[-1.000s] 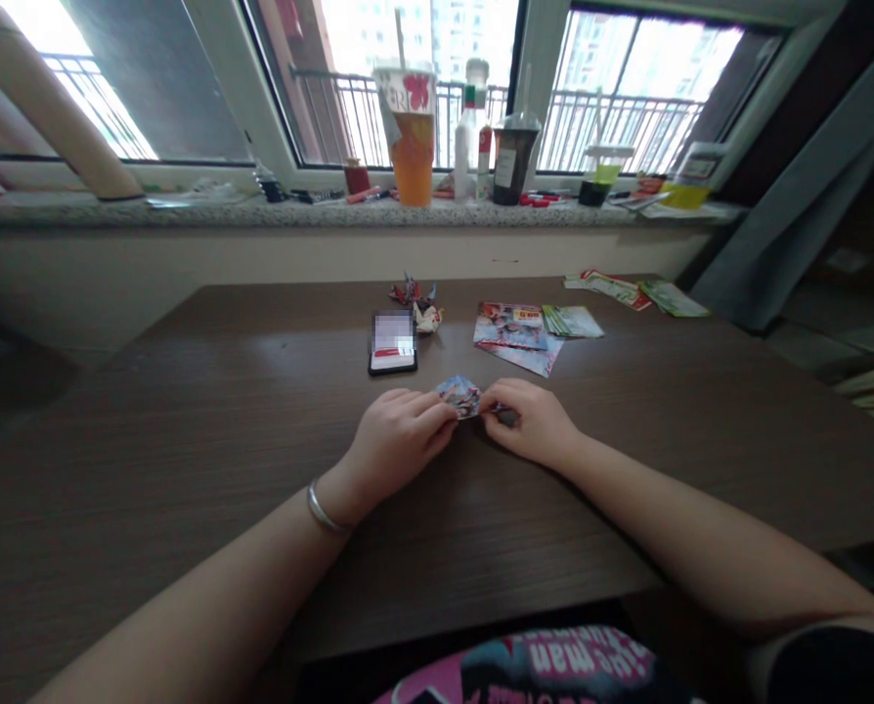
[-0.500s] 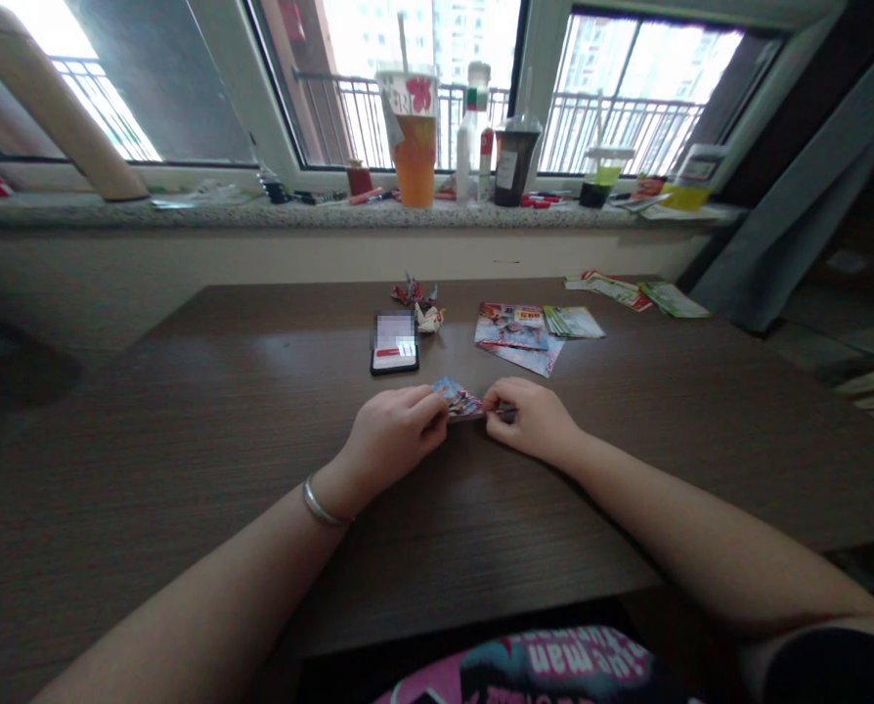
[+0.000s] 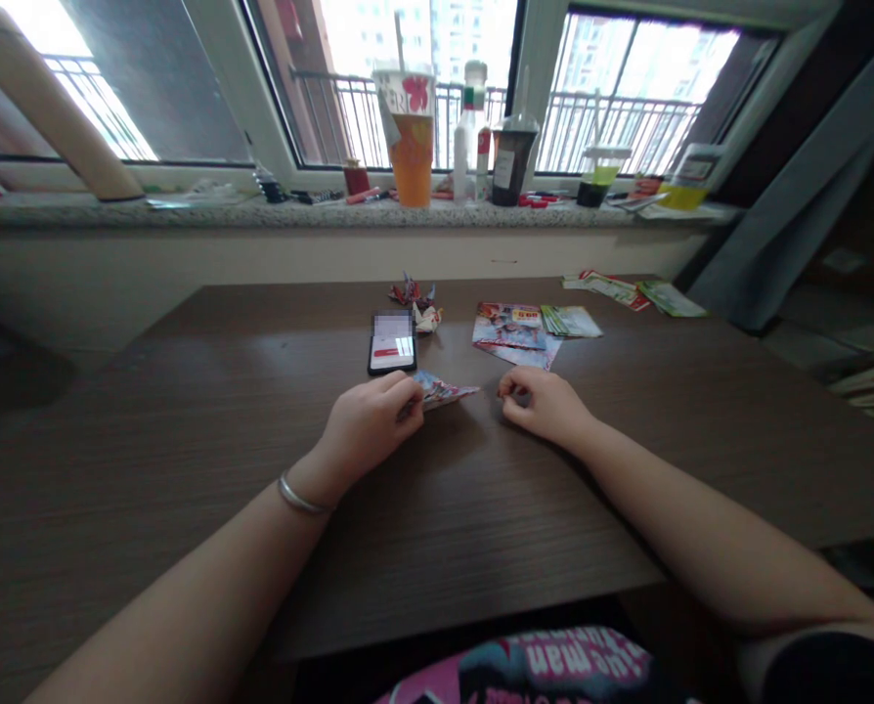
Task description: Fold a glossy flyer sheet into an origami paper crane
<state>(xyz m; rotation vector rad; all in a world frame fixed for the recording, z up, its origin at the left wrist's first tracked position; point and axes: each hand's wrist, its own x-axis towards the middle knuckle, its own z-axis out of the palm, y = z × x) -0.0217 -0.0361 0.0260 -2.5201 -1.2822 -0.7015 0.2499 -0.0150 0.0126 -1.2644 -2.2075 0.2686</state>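
My left hand (image 3: 370, 418) pinches a small folded piece of printed colour paper (image 3: 441, 392) by its left end. The paper's pointed tip sticks out to the right, just above the table, and its other end is hidden behind my fingers. Apart from the paper, my right hand (image 3: 546, 403) rests on the table with its fingers curled in towards the thumb; nothing shows in them. Just beyond my left hand lies a phone (image 3: 393, 342) with its screen lit. Behind the phone sit a red folded paper figure (image 3: 411, 290) and a white one (image 3: 427, 318).
Printed paper sheets (image 3: 510, 326) and green-white slips (image 3: 571, 322) lie beyond my right hand. More leaflets (image 3: 613, 288) are at the table's far right. On the windowsill (image 3: 217, 213) stand a large orange drink cup (image 3: 412, 156), bottles (image 3: 470, 147) and a dark drink cup (image 3: 510, 166).
My left hand has moved left with the folded paper. My right hand has let go of the paper's right end and shifted slightly right.
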